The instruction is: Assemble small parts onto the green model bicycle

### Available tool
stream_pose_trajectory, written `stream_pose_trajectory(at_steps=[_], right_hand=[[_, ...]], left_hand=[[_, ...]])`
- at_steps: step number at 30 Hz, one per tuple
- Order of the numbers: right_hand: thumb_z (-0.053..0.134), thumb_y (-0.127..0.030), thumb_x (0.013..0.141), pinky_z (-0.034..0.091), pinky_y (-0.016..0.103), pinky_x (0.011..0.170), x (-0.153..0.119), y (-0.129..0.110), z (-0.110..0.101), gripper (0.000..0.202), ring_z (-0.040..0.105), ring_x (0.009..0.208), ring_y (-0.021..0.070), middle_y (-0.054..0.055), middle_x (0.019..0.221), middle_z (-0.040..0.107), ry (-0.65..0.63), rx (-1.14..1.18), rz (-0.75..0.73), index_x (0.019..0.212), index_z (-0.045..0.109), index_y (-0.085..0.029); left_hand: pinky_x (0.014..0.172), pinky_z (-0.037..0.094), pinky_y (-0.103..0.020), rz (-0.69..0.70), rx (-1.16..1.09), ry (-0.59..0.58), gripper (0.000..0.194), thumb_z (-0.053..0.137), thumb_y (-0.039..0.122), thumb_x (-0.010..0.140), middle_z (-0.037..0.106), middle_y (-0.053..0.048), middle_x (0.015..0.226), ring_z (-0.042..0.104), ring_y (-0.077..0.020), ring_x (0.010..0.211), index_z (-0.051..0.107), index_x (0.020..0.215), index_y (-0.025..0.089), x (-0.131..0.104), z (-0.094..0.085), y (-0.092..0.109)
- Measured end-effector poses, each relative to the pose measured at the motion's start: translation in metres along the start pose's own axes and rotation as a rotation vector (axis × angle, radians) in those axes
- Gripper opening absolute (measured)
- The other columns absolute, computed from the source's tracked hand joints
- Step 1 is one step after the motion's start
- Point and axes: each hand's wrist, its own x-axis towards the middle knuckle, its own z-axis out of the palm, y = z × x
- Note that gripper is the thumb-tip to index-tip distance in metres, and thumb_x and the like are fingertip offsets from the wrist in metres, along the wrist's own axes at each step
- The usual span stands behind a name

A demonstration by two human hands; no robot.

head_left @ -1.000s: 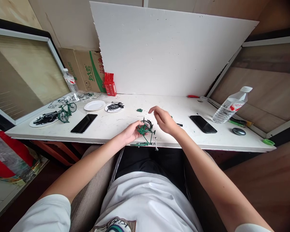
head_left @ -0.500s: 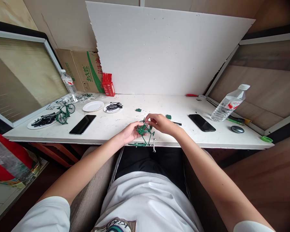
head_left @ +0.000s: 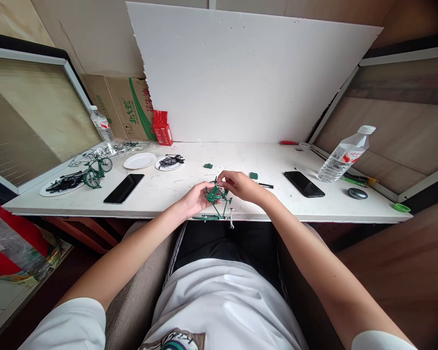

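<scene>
Near the table's front edge, my left hand (head_left: 197, 199) is closed on a small green model bicycle (head_left: 218, 200), holding it at its wheel end. The silvery handlebar hangs toward me, over the edge. My right hand (head_left: 235, 184) pinches at the top of the model, beside the wheel; whatever is between those fingertips is too small to make out. A second green model bicycle (head_left: 97, 171) stands at the left, by a plate of black parts (head_left: 54, 190). Two small green pieces (head_left: 208, 166) (head_left: 253, 175) lie beyond my hands.
Two phones (head_left: 124, 188) (head_left: 304, 184) lie left and right of my hands. Further back are a white plate (head_left: 139, 160), another plate with black parts (head_left: 170, 162) and a red box (head_left: 162, 129). Water bottles (head_left: 345, 154) (head_left: 102, 125) stand at both sides. A black strip (head_left: 265, 185) is by my right wrist.
The whole view has shifted very slightly. Both hands keep nearly the same pose on the model bicycle, with only a small movement of the right fingers.
</scene>
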Motion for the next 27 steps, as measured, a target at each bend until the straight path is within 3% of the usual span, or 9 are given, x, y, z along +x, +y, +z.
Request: stream_pose_trajectory(at_steps=[4,27], right_hand=[[0.053,-0.026,0.105,0.035,0.026,0.066,0.0007,-0.0006,0.0011,0.018,0.048,0.065,0.0136,-0.001,0.079,0.065,0.003,0.005,-0.011,0.11,0.069,-0.021],[0.054,-0.037,0.109,0.038,0.027,0.067,0.0018,0.0026,0.0025,0.02,0.051,0.066,0.0143,0.001,0.083,0.068,0.028,0.05,-0.042,0.111,0.066,-0.022]], left_hand=[[0.075,0.067,-0.036,0.008,0.026,-0.027,0.014,0.075,0.024,0.096,0.079,-0.011,0.098,0.076,-0.0221,0.085,0.076,0.104,0.013,0.0002,0.0002,0.0003],[0.081,0.067,-0.035,0.006,-0.019,-0.046,0.013,0.075,0.019,0.097,0.079,-0.01,0.101,0.077,-0.0202,0.087,0.077,0.108,0.012,0.0013,-0.0023,0.0002]])
